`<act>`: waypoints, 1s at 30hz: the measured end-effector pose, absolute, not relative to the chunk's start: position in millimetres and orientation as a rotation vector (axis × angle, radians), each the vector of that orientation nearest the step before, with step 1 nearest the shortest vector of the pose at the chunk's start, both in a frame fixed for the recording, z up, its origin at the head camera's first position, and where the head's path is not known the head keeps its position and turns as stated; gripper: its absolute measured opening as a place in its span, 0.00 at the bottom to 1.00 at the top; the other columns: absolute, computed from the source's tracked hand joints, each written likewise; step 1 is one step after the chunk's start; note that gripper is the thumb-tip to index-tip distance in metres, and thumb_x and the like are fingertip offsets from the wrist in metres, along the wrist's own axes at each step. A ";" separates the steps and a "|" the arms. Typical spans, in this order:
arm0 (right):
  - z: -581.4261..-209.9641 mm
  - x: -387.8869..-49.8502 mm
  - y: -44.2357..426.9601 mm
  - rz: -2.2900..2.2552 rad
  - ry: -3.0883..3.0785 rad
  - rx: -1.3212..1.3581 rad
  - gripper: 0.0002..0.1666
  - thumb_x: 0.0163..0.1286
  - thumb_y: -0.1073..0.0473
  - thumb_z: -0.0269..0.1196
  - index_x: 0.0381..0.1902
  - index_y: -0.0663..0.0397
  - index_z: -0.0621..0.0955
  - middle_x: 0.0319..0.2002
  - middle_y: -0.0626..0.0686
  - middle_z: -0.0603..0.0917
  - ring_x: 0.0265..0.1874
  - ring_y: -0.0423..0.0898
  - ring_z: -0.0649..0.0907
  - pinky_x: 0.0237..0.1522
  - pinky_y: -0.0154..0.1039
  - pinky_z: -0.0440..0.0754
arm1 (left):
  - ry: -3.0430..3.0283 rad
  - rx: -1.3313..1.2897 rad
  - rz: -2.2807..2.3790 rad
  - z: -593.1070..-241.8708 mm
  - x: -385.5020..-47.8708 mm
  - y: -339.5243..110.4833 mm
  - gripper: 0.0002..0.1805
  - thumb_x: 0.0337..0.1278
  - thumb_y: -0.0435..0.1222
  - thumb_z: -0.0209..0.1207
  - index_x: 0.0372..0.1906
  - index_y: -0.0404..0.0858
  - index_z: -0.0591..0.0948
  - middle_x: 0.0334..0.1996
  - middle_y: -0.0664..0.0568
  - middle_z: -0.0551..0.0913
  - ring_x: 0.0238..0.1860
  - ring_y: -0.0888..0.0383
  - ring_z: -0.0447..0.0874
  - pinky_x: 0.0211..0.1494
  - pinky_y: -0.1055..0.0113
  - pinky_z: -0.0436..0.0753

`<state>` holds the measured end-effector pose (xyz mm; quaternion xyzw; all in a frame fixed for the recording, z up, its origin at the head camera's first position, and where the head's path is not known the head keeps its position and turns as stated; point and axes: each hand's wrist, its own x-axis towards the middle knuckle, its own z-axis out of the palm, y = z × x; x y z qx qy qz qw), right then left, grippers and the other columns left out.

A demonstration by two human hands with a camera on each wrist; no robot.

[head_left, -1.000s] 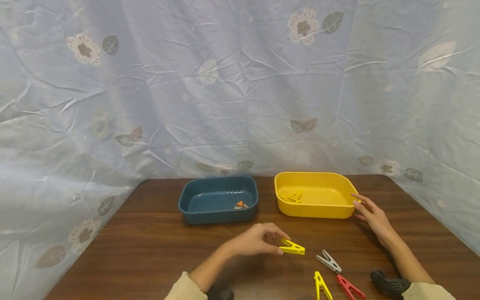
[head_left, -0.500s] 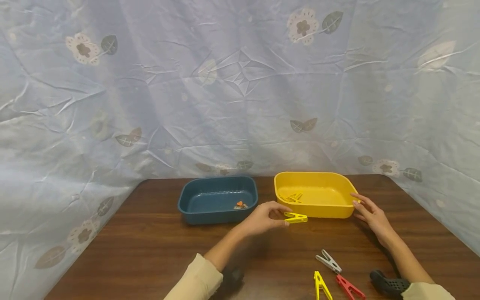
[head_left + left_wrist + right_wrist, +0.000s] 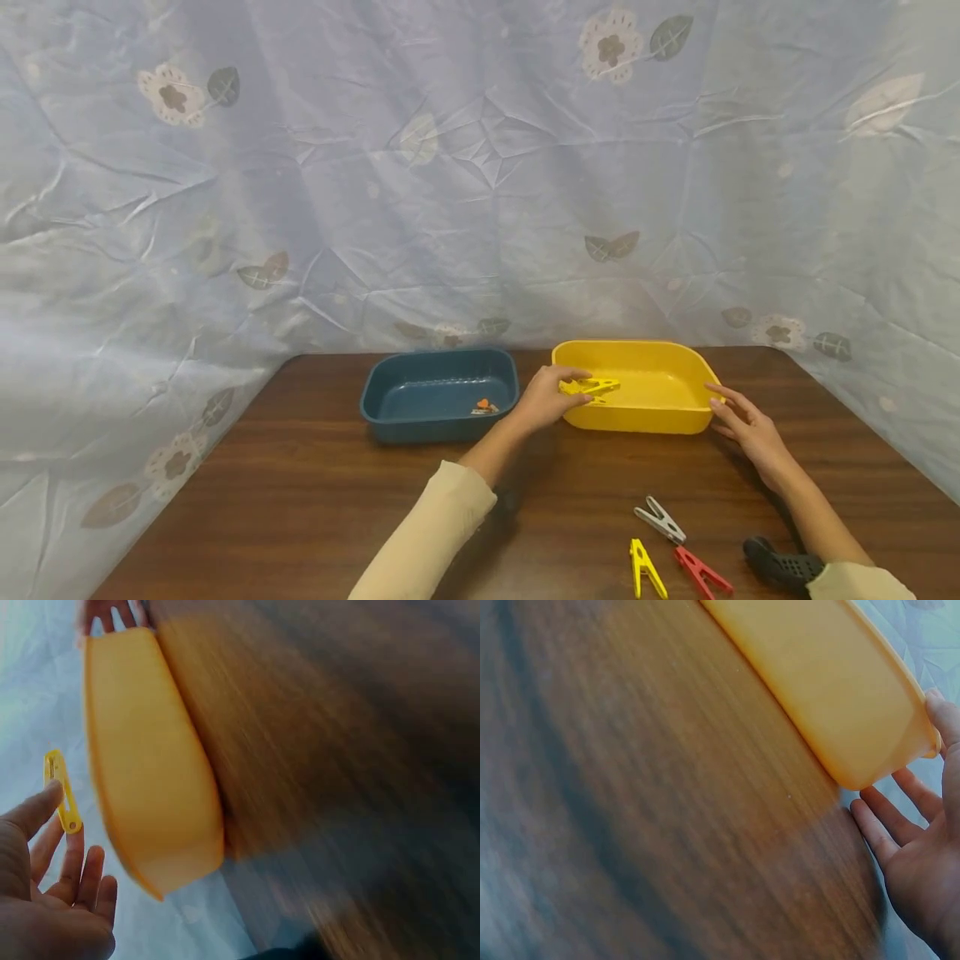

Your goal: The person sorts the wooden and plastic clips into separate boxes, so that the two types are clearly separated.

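Observation:
A yellow clothespin [image 3: 603, 386] is pinched between the thumb and fingers of my left hand [image 3: 546, 400]. The hand is over the near left rim of the yellow basin [image 3: 637, 421], where more yellow clothespins [image 3: 573, 387] lie, partly covered by the fingers. In the left wrist view the clothespin [image 3: 62, 791] is held above the basin's rim. My right hand [image 3: 757, 442] touches the basin's right end. Seen from the right wrist, its thumb [image 3: 945, 720] is at the rim and its other fingers are loosely spread by the outer wall.
Left of the yellow basin stands a blue basin [image 3: 427, 429] with small orange and pale items [image 3: 483, 407] in it. A grey clothespin [image 3: 662, 521], a red one [image 3: 701, 572] and a yellow one [image 3: 645, 568] lie near the front. A black object [image 3: 780, 567] sits beside the right forearm.
My left hand has carried the yellow clothespin forward from above the table's middle to over the yellow basin. The right hand has stayed at the basin's right end.

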<state>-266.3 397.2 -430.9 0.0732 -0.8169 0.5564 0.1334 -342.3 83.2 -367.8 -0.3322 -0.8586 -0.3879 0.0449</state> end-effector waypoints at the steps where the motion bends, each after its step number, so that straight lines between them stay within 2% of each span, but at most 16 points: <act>1: -430.3 -265.9 397.4 1.614 -2.369 0.217 0.29 0.74 0.50 0.46 0.68 0.58 0.60 0.62 0.69 0.56 0.45 0.24 0.71 0.42 0.28 0.76 | -2.624 -1.002 -1.165 -369.1 -345.6 86.4 0.18 0.54 0.38 0.63 0.52 0.42 0.81 0.48 0.53 0.79 0.51 0.57 0.73 0.55 0.65 0.70; 7: -433.1 -264.0 396.3 1.624 -2.385 0.207 0.30 0.74 0.50 0.46 0.68 0.59 0.59 0.63 0.70 0.55 0.46 0.24 0.71 0.43 0.28 0.76 | -2.628 -0.917 -1.136 -383.1 -361.5 103.2 0.17 0.54 0.36 0.63 0.50 0.40 0.81 0.47 0.52 0.80 0.53 0.56 0.74 0.54 0.66 0.71; 16: -428.4 -265.7 396.7 1.614 -2.374 0.187 0.31 0.74 0.49 0.46 0.68 0.58 0.59 0.63 0.71 0.55 0.46 0.25 0.70 0.43 0.29 0.76 | -2.680 -0.690 -1.090 -391.8 -366.5 117.4 0.17 0.49 0.40 0.66 0.47 0.48 0.83 0.46 0.59 0.80 0.55 0.56 0.69 0.56 0.62 0.69; 23: -429.9 -265.6 395.7 1.623 -2.365 0.202 0.30 0.74 0.50 0.46 0.68 0.58 0.60 0.62 0.71 0.56 0.46 0.24 0.70 0.43 0.29 0.76 | -2.706 -0.652 -1.097 -390.6 -364.6 117.3 0.17 0.48 0.40 0.67 0.47 0.48 0.84 0.45 0.59 0.80 0.55 0.57 0.69 0.56 0.63 0.68; 30: -431.9 -264.6 396.7 1.645 -2.357 0.201 0.29 0.74 0.52 0.47 0.68 0.56 0.61 0.62 0.66 0.57 0.46 0.24 0.71 0.43 0.28 0.76 | -2.712 -0.661 -1.079 -391.4 -363.9 117.1 0.17 0.48 0.41 0.67 0.47 0.48 0.83 0.44 0.60 0.80 0.54 0.58 0.69 0.57 0.64 0.67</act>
